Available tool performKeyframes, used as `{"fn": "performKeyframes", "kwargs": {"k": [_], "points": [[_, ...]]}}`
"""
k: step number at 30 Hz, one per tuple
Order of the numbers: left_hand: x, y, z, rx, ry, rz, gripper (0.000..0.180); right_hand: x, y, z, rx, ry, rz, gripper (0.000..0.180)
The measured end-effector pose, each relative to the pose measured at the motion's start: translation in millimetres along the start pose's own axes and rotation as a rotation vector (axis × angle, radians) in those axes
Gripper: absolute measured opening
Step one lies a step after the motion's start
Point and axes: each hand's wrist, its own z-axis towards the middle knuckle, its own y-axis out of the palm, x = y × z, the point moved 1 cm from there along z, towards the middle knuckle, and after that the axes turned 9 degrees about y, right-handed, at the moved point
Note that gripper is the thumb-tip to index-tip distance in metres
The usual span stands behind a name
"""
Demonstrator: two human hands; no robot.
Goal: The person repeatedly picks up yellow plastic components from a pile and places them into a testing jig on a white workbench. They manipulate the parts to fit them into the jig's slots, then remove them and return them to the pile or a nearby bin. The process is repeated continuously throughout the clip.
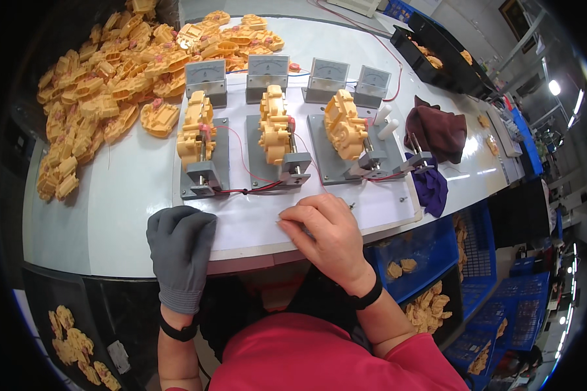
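My left hand [181, 244], in a grey knitted glove, rests at the table's front edge with its fingers curled down and no object showing in them. My bare right hand [327, 233] lies to the right of it, fingers bent together, thumb close to the forefinger; nothing shows between the tips. Beyond the hands stand grey test fixtures. Yellow plastic housings sit upright in three of them: a left housing [196, 130], a middle housing [275, 125] and a right housing [345, 124]. Neither hand touches them. Red wires [257, 187] run along the fixtures' front.
Several panel meters [267, 70] stand behind the fixtures. A big heap of yellow housings [104, 88] covers the table's left. Maroon cloth [437, 130] and purple cloth [430, 190] lie right. Blue bins [414, 257] and a black bin [98, 293] sit below the table edge.
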Motion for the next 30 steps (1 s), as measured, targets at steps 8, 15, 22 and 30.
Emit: {"fn": "performKeyframes", "kwargs": {"k": [8, 15, 22, 30], "points": [[0.3, 3.1, -0.6, 0.035, -0.02, -0.022, 0.01, -0.6, 0.2, -0.4, 0.002, 0.013, 0.001, 0.011], [-1.3, 5.2, -2.2, 0.049, -0.032, -0.04, 0.01, -0.5, 0.1, -0.4, -0.007, 0.021, -0.005, 0.012], [-0.2, 4.6, -2.2, 0.053, -0.064, -0.066, 0.011, 0.2, 0.7, -0.8, -0.005, 0.022, -0.005, 0.012], [0.5, 3.2, 0.6, 0.026, -0.091, -0.053, 0.011, -0.7, 1.4, -1.0, -0.003, 0.018, -0.007, 0.012]]}}
